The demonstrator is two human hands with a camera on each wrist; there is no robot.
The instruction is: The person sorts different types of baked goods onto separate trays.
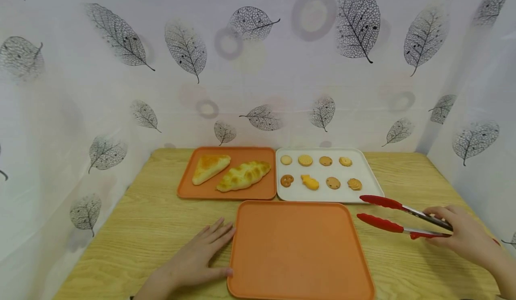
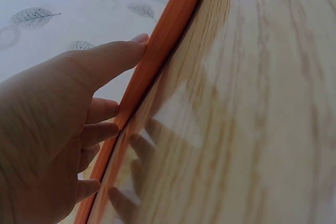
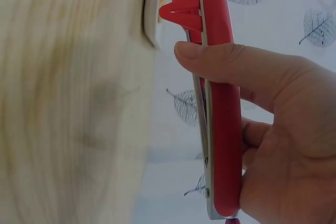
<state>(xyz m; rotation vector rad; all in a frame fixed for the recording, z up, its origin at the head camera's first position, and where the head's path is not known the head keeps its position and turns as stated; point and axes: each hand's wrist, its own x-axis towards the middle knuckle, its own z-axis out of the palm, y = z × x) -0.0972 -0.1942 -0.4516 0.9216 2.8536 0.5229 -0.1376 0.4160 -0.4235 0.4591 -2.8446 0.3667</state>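
Note:
My right hand (image 1: 463,233) grips a pair of red-tipped metal tongs (image 1: 427,217) over the right side of the table, their tips spread apart and pointing left. In the right wrist view the thumb lies across the red handle (image 3: 226,145). My left hand (image 1: 197,257) has its fingers stretched out, the thumb and fingertips right at the left edge of a bare orange tray (image 1: 298,250); the left wrist view shows the thumb (image 2: 121,56) touching its rim. Behind, a white tray (image 1: 322,195) carries several small cookies, among them a pretzel (image 1: 287,180) and a fish-shaped cookie (image 1: 310,182).
A second orange tray (image 1: 230,195) at the back left bears a triangular bread (image 1: 210,168) and a braided bread loaf (image 1: 243,176). All trays stand on a wood-grain table (image 1: 161,219). Leaf-printed curtains (image 1: 258,85) enclose its back and sides.

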